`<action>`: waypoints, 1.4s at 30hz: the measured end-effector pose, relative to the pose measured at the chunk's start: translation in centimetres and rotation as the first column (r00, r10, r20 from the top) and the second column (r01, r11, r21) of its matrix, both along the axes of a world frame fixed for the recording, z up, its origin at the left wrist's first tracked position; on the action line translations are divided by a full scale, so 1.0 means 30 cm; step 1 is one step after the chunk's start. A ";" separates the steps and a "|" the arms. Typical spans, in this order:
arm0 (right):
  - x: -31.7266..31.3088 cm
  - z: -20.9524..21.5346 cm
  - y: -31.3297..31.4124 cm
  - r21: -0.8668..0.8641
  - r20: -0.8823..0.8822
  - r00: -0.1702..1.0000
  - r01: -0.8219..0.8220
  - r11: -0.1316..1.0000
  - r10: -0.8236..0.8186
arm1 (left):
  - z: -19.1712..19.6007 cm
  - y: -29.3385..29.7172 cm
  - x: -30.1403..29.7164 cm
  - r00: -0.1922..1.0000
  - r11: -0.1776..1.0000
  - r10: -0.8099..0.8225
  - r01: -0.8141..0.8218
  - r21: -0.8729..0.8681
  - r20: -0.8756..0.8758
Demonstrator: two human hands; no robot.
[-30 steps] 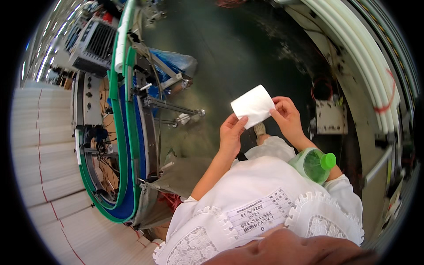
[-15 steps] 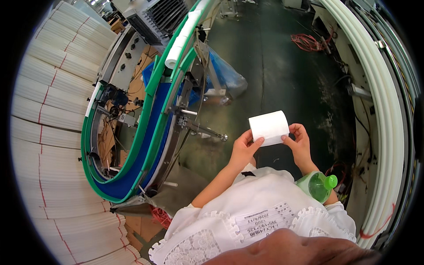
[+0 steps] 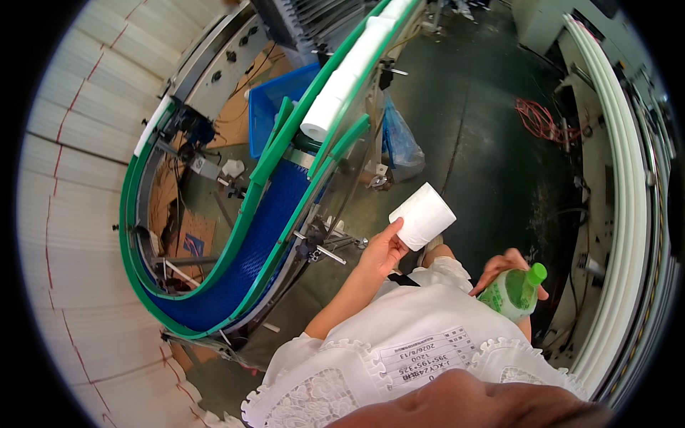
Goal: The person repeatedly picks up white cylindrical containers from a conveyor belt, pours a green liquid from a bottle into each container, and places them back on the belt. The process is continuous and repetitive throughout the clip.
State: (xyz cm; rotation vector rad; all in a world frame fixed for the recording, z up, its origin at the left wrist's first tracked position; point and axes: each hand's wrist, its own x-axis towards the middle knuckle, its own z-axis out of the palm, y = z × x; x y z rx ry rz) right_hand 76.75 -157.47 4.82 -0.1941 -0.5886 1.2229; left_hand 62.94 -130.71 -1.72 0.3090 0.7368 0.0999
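Observation:
A white paper roll [image 3: 424,217], like a toilet roll, is held tilted in front of my body. My left hand [image 3: 386,250] grips its lower left end, thumb on the near side. My right hand [image 3: 504,265] is away from the roll, beside and partly behind a clear bottle with a green cap [image 3: 516,291]. Its visible fingers are loosely bent and apart; the bottle covers the rest of the hand. The bottle rests against my white clothing [image 3: 428,314] at the right.
To the left curves a conveyor with a blue belt [image 3: 275,221] and green side rails [image 3: 246,214]. Joined white rolls [image 3: 349,75] lie along its far stretch. Stacked white sheets [image 3: 53,235] line the left edge. White pipes [image 3: 631,214] run along the right; red cables [image 3: 542,121] lie on the floor.
My right hand has let go of the roll and drawn back toward the bottle. The roll, now in my left hand alone, has shifted slightly left and tilted. The view has turned somewhat.

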 end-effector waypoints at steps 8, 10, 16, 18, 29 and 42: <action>0.416 -0.060 0.110 -0.485 -0.122 0.985 -0.170 0.858 0.126 | 0.108 0.079 0.171 0.924 0.904 0.379 -0.381 0.192 0.048; 0.545 -0.040 0.156 -0.608 -0.098 0.981 -0.193 0.770 0.168 | 0.130 0.109 0.244 0.889 0.859 0.455 -0.456 0.233 0.061; 1.002 -0.113 0.339 -0.784 -0.043 0.829 -0.375 0.495 0.558 | 0.130 0.151 0.407 0.811 0.759 0.573 -0.580 0.295 0.119; 1.078 -0.066 0.395 -0.799 -0.046 0.847 -0.350 0.490 0.530 | 0.141 0.141 0.441 0.818 0.750 0.569 -0.559 0.354 0.088; 0.953 0.620 1.182 -0.126 0.846 -0.513 0.072 0.989 0.145 | 0.254 0.262 0.502 0.757 0.454 0.639 -0.513 0.728 0.134; 0.882 0.277 1.450 -0.703 0.416 0.630 -0.234 0.671 0.655 | 0.225 0.607 0.270 0.831 0.738 0.555 -0.515 0.437 0.041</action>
